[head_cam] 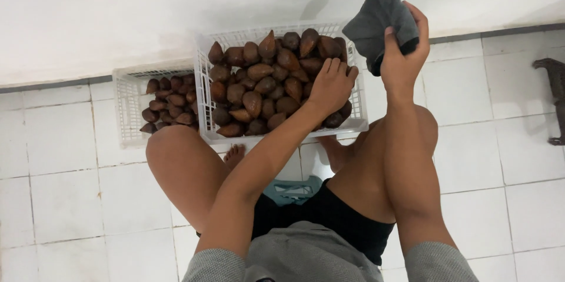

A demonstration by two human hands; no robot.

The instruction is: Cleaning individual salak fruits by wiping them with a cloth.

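The cloth held up in the right hand is dark grey, and the scaly fruits under the left hand are reddish brown with a dull shine. Both crates, the large crate and the smaller crate beside it, are white plastic lattice, standing on a floor of white square tiles with thin grey joints, below a plain white wall. The shorts are black, the sleeves a flecked light grey, and the low stool between the legs is pale teal.

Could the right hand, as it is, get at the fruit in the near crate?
Probably not without freeing it: the right hand is raised above the white crate, holding a grey cloth. The left hand rests on the brown fruit.
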